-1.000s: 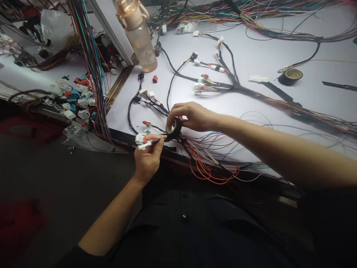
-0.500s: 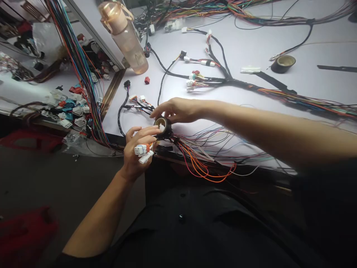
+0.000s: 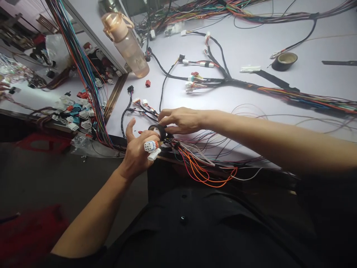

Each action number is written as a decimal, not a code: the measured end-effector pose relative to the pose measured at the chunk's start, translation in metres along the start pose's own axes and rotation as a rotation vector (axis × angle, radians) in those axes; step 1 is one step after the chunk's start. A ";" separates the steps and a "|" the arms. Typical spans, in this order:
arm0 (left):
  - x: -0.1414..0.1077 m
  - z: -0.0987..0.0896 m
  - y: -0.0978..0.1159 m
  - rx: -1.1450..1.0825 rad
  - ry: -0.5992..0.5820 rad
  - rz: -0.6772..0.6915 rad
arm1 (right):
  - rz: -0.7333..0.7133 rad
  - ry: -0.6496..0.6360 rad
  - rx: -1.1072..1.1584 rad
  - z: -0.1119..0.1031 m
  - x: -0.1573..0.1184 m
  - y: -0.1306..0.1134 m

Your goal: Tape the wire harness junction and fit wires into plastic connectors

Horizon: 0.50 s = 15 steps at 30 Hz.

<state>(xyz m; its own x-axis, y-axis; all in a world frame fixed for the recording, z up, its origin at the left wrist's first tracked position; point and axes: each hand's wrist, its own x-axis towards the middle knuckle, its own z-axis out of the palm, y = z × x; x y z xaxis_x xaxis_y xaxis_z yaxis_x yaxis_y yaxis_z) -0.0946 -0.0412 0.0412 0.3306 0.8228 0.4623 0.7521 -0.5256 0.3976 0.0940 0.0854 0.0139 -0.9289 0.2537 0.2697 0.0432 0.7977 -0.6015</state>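
My left hand point(image 3: 135, 152) is closed round a bundle of the wire harness at the table's front edge, its thumb sticking up. White connectors point(image 3: 150, 146) poke out from its fingers toward me. A roll of black tape point(image 3: 159, 131) is tilted against the bundle between my hands. My right hand point(image 3: 181, 120) reaches in from the right, its bent fingers at the roll's upper right edge; its fingertips are partly hidden. Loose orange wires point(image 3: 214, 182) and thinner coloured wires run rightward from the bundle. Black-wrapped branches point(image 3: 124, 115) with small connectors lie beyond my hands.
A taped harness point(image 3: 240, 83) lies across the table. A drink bottle point(image 3: 132, 52) stands at the back left, near a small red connector point(image 3: 147, 83). Another tape roll point(image 3: 284, 62) is at the right. Hanging wires point(image 3: 80, 78) and piled connectors point(image 3: 75, 115) are at the left.
The tape roll has tilted and moved slightly down and left. My left fingers have come off its front and curled, thumb raised. My right hand has shifted slightly down and toward me.
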 end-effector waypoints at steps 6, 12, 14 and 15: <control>-0.009 0.001 0.014 0.214 -0.019 0.198 | 0.118 0.038 0.368 0.013 0.009 -0.002; -0.034 0.030 0.031 0.276 0.190 -0.003 | 0.214 0.237 0.407 0.023 0.010 0.001; -0.042 0.044 0.035 0.218 0.264 -0.165 | 0.218 0.248 0.382 0.027 0.009 0.002; -0.045 0.049 0.036 0.179 0.280 -0.259 | 0.220 0.254 0.374 0.028 0.008 0.002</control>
<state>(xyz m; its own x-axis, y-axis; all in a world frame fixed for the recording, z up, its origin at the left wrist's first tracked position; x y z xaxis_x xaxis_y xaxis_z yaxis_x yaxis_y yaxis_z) -0.0543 -0.0868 -0.0047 -0.0314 0.8193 0.5725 0.8854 -0.2430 0.3964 0.0762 0.0736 -0.0064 -0.7918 0.5559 0.2529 0.0498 0.4715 -0.8805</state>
